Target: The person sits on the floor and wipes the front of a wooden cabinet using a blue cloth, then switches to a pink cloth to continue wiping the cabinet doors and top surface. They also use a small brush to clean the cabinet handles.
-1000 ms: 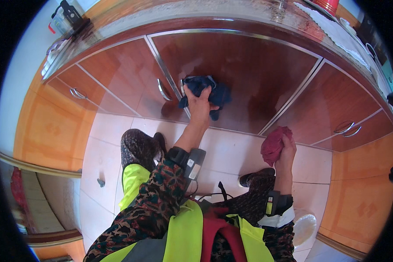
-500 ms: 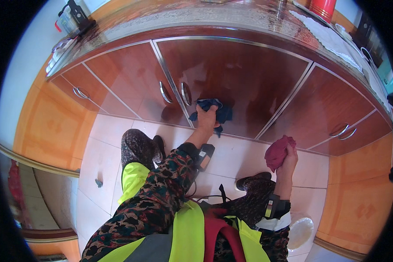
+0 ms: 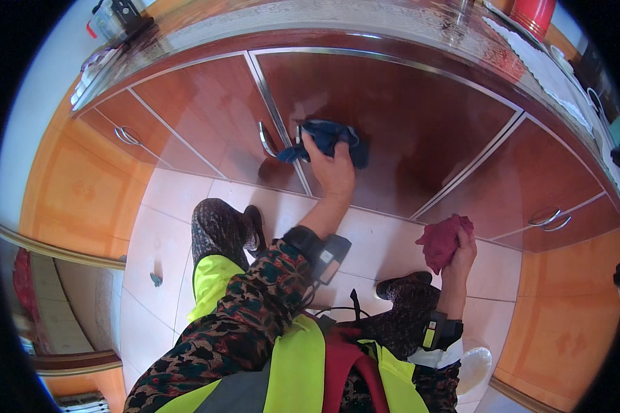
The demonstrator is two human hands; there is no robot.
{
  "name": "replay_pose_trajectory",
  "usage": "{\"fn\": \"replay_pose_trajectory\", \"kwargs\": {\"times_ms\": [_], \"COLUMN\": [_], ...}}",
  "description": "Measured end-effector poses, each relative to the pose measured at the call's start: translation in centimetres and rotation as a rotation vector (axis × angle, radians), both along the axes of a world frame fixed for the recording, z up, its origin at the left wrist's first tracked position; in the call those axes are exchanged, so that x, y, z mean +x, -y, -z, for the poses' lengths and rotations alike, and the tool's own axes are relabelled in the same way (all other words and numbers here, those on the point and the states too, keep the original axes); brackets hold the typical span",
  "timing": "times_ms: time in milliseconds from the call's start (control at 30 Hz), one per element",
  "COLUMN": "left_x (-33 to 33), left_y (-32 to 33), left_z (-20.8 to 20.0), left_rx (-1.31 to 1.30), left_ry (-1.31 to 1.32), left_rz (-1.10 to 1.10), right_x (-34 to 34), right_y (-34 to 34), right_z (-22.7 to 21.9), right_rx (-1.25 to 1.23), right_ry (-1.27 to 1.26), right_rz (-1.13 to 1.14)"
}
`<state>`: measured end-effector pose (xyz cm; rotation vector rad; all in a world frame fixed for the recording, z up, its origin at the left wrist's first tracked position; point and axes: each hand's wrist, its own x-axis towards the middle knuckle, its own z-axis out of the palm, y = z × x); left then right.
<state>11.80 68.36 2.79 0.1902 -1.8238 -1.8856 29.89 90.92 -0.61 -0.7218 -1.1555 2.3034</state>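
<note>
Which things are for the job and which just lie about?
Probably for the job:
dark blue cloth, in the left hand
dark red cloth, in the right hand
brown cabinet door

Lying about:
red container on the counter
white cloth near it
small scrap on the floor

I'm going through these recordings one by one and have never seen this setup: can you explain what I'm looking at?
There is no robot here, only a person using two bare hands. The view looks down from the left of two wide fisheye cameras worn on the head, so straight edges look bent.

The left hand grips a dark blue cloth, which appears to be against a glossy brown cabinet door near its handle. The right hand holds a bunched maroon cloth lower down, in front of the cabinet. Both wrists wear dark straps.

On the countertop, toward the right, are a red container and a white cloth. Below is the pale tiled floor.
</note>
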Motion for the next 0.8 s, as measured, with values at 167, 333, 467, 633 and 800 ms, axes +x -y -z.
{"fn": "replay_pose_trajectory", "kwargs": {"times_ms": [167, 333, 467, 633, 800], "left_x": [-0.4, -0.3, 0.0, -1.9, -0.4], "left_y": [1.4, 1.9, 0.7, 2.1, 0.8], "left_z": [3.9, 1.7, -0.8, 0.9, 7.0], "left_rx": [-0.038, -0.118, -0.092, 0.419, -0.129], "left_ry": [0.265, 0.044, 0.263, 0.555, 0.448], "left_rz": [0.059, 0.122, 0.078, 0.204, 0.149], "right_x": [0.3, 0.8, 0.3, -0.4, 0.0], "right_y": [0.1, -0.4, -0.3, 0.6, 0.6], "right_z": [0.1, 0.9, 1.2, -0.2, -0.8], "right_rx": [0.003, 0.021, 0.077, 0.090, 0.099], "right_ry": [-0.002, 0.077, 0.082, 0.073, 0.087], "right_rz": [0.073, 0.070, -0.003, -0.055, -0.063]}}
